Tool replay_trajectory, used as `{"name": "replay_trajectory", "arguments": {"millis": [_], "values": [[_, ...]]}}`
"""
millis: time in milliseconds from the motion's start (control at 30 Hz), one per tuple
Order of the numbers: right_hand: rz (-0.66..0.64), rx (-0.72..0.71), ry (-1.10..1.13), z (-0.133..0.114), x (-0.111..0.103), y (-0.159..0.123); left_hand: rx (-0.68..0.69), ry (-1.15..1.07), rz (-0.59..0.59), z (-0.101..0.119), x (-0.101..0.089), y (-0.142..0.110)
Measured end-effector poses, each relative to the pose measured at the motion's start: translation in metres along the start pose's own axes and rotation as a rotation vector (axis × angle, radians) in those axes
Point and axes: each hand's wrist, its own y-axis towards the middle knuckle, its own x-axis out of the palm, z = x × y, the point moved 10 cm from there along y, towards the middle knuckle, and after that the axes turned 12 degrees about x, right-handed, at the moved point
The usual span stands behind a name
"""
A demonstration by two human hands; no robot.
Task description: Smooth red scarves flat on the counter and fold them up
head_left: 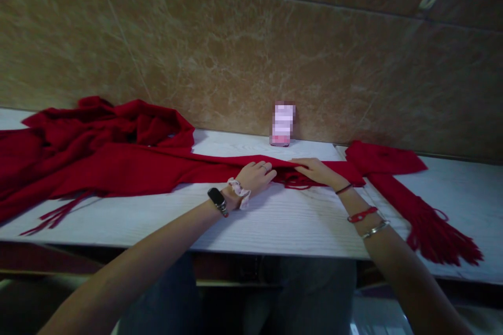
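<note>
A long strip of red scarf [220, 169] runs along the white wood-grain table in front of me. Its middle is partly folded, and a loose red strand curls out below the fold. My left hand [256, 177] holds the cloth at the left of this opening, fingers bent over it; the thumb is hidden. Close by on the right, my right hand [314, 170] pinches the upper edge of the same cloth, with its fingertips partly tucked in the fabric. Both hands are closed on the material, a short gap apart.
Crumpled red cloth [118, 131] is heaped at the left. A fringed red scarf end [440, 230] lies at the right, beside a folded red piece [387, 159]. A phone with a blurred screen [282, 124] leans against the brown tiled wall [220, 47]. The table edge [275, 252] runs before me.
</note>
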Motion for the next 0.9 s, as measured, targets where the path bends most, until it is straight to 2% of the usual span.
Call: {"name": "replay_trajectory", "arguments": {"millis": [167, 300, 433, 600, 700, 800, 900], "values": [[-0.001, -0.088, -0.028, -0.007, 0.003, -0.002, 0.084, 0.1, 0.045, 0.011, -0.002, 0.008], [-0.015, -0.095, -0.03, -0.009, 0.004, -0.004, 0.079, 0.145, 0.12, 0.013, -0.003, 0.012], [-0.034, -0.071, 0.008, -0.007, 0.001, -0.005, 0.057, 0.129, 0.14, 0.007, -0.003, 0.01], [0.019, -0.02, -0.054, 0.004, -0.005, -0.002, 0.026, 0.098, 0.177, -0.007, -0.01, 0.002], [0.013, -0.062, -0.083, -0.001, -0.004, -0.003, 0.055, 0.065, 0.201, -0.004, -0.013, 0.002], [-0.013, -0.132, -0.118, -0.012, -0.003, -0.01, 0.117, 0.025, 0.183, 0.007, -0.012, 0.013], [-0.003, -0.146, -0.147, -0.011, -0.012, -0.024, 0.1, 0.015, 0.092, 0.011, -0.007, 0.031]]}}
